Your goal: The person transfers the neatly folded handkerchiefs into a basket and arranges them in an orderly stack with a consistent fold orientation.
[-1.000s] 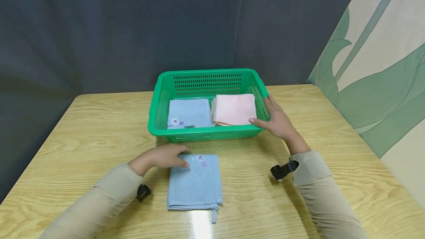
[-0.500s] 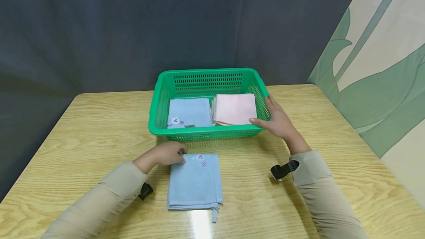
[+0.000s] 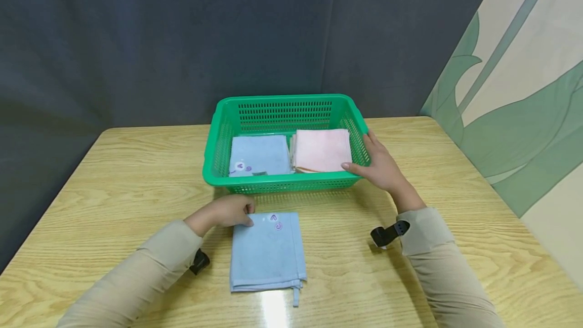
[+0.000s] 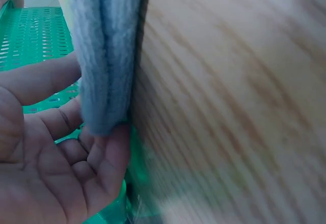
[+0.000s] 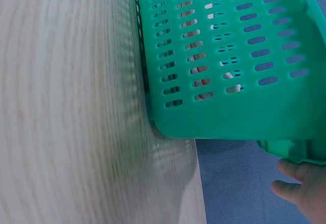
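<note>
A folded blue towel (image 3: 268,254) with purple print and a hanging loop lies on the table in front of the basket. My left hand (image 3: 226,211) pinches its upper left corner, thumb on top and fingers under the edge. The left wrist view shows the towel's thick folded edge (image 4: 104,56) between thumb and fingers. My right hand (image 3: 382,166) grips the front right corner of the green basket (image 3: 291,182), thumb over the rim and fingers along the outside. Inside the basket, another folded blue towel (image 3: 261,153) lies left of a stack of folded towels with a pink one (image 3: 323,150) uppermost.
The wooden table (image 3: 136,176) carries the basket near its back edge. Behind it hangs a dark curtain (image 3: 273,29). A wall with a painted flower (image 3: 524,115) stands at the right.
My left hand's fingers have closed from a spread pose onto the towel's upper left corner. The towel has shifted very slightly; the right hand and basket have stayed put.
</note>
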{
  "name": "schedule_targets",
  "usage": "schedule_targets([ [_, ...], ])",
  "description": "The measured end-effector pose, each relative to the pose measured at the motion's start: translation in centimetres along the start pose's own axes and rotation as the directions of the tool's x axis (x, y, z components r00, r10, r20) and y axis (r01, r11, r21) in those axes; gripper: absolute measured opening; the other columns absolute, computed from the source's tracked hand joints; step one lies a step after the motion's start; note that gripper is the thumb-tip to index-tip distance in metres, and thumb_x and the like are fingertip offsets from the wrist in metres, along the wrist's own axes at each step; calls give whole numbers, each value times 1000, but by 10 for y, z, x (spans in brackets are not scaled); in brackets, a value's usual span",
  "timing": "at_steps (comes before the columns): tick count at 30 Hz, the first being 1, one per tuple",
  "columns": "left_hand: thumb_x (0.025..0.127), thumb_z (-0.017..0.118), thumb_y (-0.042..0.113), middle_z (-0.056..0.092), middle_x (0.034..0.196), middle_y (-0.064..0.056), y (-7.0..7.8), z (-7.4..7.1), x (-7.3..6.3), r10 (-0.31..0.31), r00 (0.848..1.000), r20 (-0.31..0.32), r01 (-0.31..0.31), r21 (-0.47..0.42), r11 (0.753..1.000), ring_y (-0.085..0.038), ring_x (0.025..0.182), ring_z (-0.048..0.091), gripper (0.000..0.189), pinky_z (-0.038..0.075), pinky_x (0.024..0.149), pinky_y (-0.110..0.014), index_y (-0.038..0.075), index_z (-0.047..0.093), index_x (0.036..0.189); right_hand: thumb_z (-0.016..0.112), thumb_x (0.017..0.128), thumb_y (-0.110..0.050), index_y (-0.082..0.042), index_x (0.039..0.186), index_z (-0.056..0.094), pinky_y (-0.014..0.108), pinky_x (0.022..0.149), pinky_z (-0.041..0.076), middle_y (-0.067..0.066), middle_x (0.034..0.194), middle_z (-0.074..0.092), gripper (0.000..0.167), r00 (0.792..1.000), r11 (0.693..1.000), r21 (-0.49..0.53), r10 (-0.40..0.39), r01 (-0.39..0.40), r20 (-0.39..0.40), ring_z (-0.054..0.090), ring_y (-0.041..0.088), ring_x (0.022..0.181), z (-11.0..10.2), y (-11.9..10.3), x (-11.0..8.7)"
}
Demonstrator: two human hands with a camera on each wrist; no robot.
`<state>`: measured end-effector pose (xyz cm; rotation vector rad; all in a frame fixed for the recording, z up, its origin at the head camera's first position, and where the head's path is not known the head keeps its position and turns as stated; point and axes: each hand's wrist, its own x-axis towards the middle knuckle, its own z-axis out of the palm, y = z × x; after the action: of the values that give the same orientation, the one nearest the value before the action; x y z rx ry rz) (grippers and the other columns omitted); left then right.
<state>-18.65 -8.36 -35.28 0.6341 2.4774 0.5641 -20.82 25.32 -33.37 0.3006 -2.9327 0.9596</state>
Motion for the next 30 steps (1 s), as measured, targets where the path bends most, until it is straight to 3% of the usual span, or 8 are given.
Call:
schedule_targets([
  [7, 79, 62, 11, 50, 70, 1, -5, -2, 0, 31, 999, 17, -29, -63, 998, -12, 61, 41, 6, 35, 55, -24, 8, 59, 76, 58, 77, -46, 3, 137, 5, 55, 95, 13, 17, 142, -1, 94, 1000, 1000, 1, -7, 7, 0, 4, 35, 127, 0, -1, 1],
  [13, 80, 61, 12, 45, 67, 2, -11, -1, 0, 120, 993, 12, -119, -80, 990, -12, 61, 39, 8, 33, 56, -25, 11, 55, 75, 58, 78, -46, 3, 137, 5, 56, 95, 13, 17, 142, -2, 93, 1000, 1000, -2, -6, 6, 3, 4, 36, 127, 0, 0, 0],
  [16, 80, 61, 12, 51, 73, 4, -12, -2, -1, 174, 985, -5, -174, -106, 979, -11, 66, 43, 2, 37, 60, -26, 11, 59, 80, 58, 78, -46, 3, 137, 5, 55, 95, 13, 16, 142, -3, 93, 1000, 1000, -5, -3, 3, 6, 4, 36, 127, -1, 0, 0],
  [23, 82, 58, 16, 60, 90, 4, -12, -3, -7, 241, 969, -52, -246, -167, 955, -9, 78, 52, 15, 42, 68, -26, 12, 65, 95, 58, 77, -47, 3, 137, 6, 56, 95, 14, 17, 142, -1, 93, 1000, 1000, -11, 6, -6, 5, 4, 36, 127, 0, 0, 0],
  [27, 83, 58, 15, 60, 94, 1, -9, -6, -12, 284, 954, -102, -298, -184, 936, -12, 85, 53, 16, 42, 70, -27, 11, 64, 97, 58, 78, -47, 3, 137, 6, 56, 95, 13, 17, 142, -1, 93, 1000, 1000, -11, 4, -4, 4, 4, 36, 127, 0, 0, 0],
  [30, 83, 58, 14, 60, 96, -2, -7, -8, -15, 329, 933, -143, -352, -181, 918, -16, 89, 53, 16, 43, 72, -28, 9, 64, 97, 58, 78, -47, 3, 137, 6, 56, 95, 13, 17, 142, -1, 93, 1000, 1000, -10, -1, 1, 1, 4, 36, 127, 0, 0, 0],
])
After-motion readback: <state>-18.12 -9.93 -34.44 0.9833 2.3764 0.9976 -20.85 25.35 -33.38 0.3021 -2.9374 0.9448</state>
